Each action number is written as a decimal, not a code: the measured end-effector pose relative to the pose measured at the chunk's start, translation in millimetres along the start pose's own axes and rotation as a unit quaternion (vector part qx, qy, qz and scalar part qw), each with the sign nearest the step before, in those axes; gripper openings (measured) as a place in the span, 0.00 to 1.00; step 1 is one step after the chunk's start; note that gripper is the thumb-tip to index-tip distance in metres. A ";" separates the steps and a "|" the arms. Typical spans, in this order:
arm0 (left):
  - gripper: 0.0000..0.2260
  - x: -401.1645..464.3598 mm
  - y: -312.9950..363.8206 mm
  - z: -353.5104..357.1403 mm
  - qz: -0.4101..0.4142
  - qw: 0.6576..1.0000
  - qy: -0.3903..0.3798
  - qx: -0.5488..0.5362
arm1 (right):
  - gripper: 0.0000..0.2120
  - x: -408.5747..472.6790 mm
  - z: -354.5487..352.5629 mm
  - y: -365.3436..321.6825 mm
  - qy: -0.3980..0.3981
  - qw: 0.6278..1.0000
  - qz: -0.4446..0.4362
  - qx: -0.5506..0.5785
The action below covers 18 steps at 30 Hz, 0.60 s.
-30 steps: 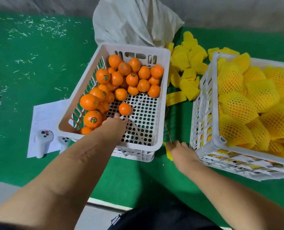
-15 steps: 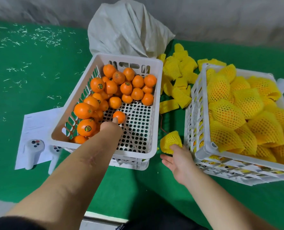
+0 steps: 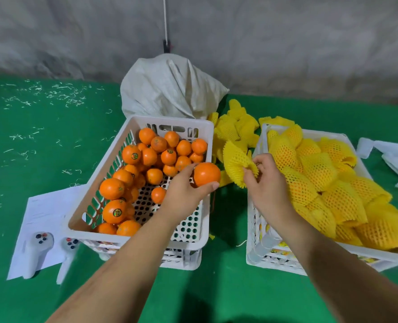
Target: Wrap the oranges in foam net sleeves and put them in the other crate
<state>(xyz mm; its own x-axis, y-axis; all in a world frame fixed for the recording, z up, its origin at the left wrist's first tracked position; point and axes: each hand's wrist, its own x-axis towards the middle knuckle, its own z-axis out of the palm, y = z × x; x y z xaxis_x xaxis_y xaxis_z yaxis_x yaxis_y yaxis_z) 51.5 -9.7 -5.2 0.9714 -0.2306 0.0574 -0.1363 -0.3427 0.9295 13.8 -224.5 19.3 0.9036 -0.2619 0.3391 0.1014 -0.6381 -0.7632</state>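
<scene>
One round orange fruit [image 3: 207, 174] sits gripped in the left hand [image 3: 186, 191], raised over the right rim of the white perforated plastic crate [image 3: 188, 229] that holds the loose oranges [image 3: 156, 155]. Just beside it, the right hand [image 3: 266, 183] pinches a yellow foam net sleeve [image 3: 237, 163], its mouth fanned towards the fruit. Behind lies a pile of spare yellow sleeves [image 3: 236, 127]; to the right, a second white crate [image 3: 258, 250] is heaped with wrapped oranges [image 3: 328, 183].

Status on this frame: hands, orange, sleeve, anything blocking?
Left hand grips a bare round orange above the white plastic crate's rim. Right hand pinches a yellow foam net sleeve. Orange not yet sleeved. Gap between them clear.
</scene>
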 end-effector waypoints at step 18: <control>0.30 -20.2 25.0 67.5 -0.032 0.974 0.031 -0.220 | 0.06 11.4 8.9 30.3 -0.012 0.996 0.087 0.010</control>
<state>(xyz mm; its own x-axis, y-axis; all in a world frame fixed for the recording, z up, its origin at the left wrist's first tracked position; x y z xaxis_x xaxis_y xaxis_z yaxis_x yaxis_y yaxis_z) 15.4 -75.0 -7.6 0.9868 -0.1620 0.0039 0.0080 0.0732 0.9973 30.9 -240.3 -4.8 0.9180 -0.3496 0.1872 -0.0502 -0.5706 -0.8197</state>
